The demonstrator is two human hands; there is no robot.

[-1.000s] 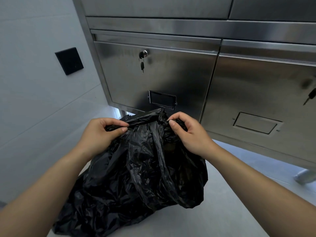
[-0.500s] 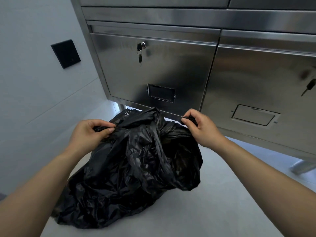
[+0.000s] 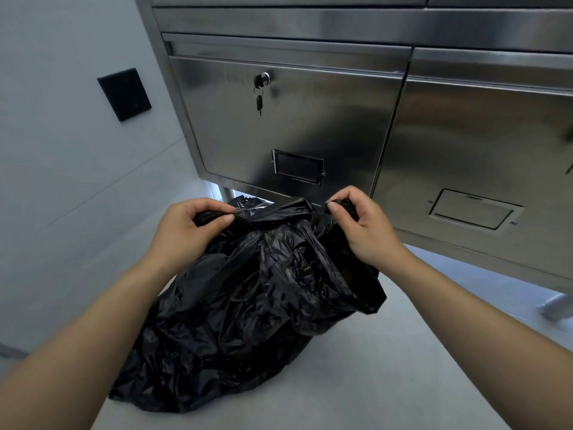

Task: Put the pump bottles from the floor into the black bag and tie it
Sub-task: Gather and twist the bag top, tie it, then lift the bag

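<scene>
Bag (image 3: 248, 305) sits slumped on the floor (image 3: 387, 383) in front of me, just below the steel cabinet (image 3: 310, 128), crumpled and bulging. No pump bottles show on the floor around it, so I judge they are inside, though the black plastic hides whatever it holds and I cannot confirm that. That puts me at the tying step.

My left hand (image 3: 183, 234) grips a twisted bunch of the bag's rim on its left side, with thumb and fingers curled round the plastic. My right hand (image 3: 369, 231) pinches a second bunch on the right side, thumb against forefinger, with the other fingers curled behind it. The two bunches stand apart with a slack fold of the mouth stretched between them, and as far as I can see no knot is made yet.

Next I would bring the two bunches together over the middle of the bag, cross one over the other, tuck it under and pull both ends outward. That calls for enough free length in each bunch. The right one looks short, so I may need to take my grip lower first. The film looks thin and slippery, so I would hold firmly and pull evenly, leaving the bag's weight on the floor so nothing tears
</scene>
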